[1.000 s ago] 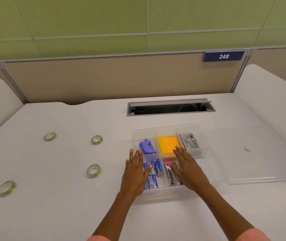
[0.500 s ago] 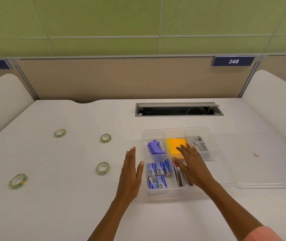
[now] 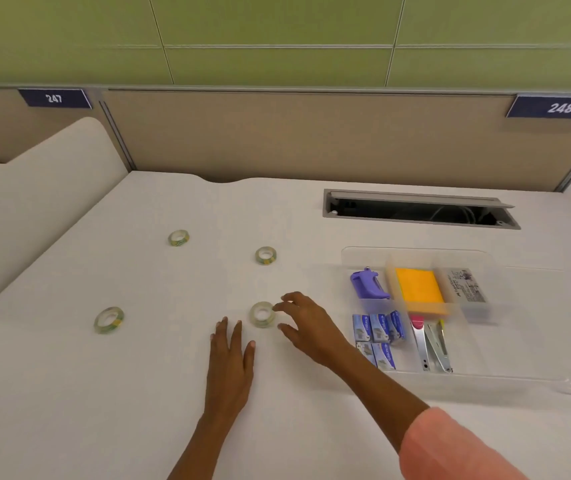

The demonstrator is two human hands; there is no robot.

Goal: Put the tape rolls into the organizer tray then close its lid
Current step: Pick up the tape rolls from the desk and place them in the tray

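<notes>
Several small clear tape rolls lie flat on the white desk: one at the far left point(image 3: 178, 237), one further right point(image 3: 265, 255), one at the near left point(image 3: 108, 319), and the nearest roll point(image 3: 262, 314). My right hand point(image 3: 306, 327) hovers over the nearest roll with fingers spread, its fingertips at the roll's right edge. My left hand point(image 3: 230, 362) rests flat on the desk just below that roll. The clear organizer tray point(image 3: 353, 254) stands to the right, holding staple boxes, sticky notes and a purple tool. Its clear lid point(image 3: 554, 282) lies open further right.
A grey cable hatch point(image 3: 419, 209) is open in the desk behind the tray. A beige partition point(image 3: 294, 140) closes the back. A raised white side panel point(image 3: 45, 188) borders the left.
Both hands left the tray and moved left. My right hand now reaches the nearest tape roll and my left hand lies on the desk beside it. The view has swung left.
</notes>
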